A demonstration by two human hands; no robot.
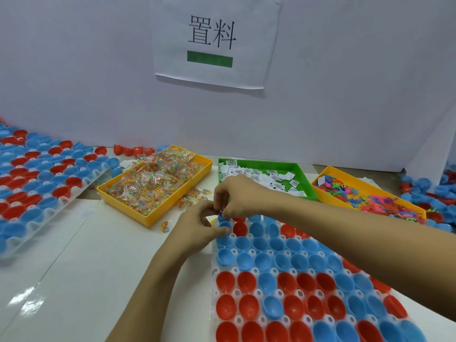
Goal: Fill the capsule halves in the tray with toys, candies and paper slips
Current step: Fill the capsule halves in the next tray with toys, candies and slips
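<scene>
A white tray (212, 267) in front of me holds several red and blue capsule halves, open side up. My left hand (197, 228) and my right hand (237, 193) meet over the tray's far left corner. Both pinch a small blue toy (221, 214) just above a blue capsule half (224, 227). Behind them stand a yellow bin of candy packets (153, 183), a green bin of paper slips (261, 176) and a yellow bin of colourful toys (365, 193).
A second tray of red and blue halves (37, 178) lies at the far left. Loose halves are heaped at the right edge (429, 193) and along the white back wall (133, 150). A few candy packets (195, 196) lie on the table beside their bin.
</scene>
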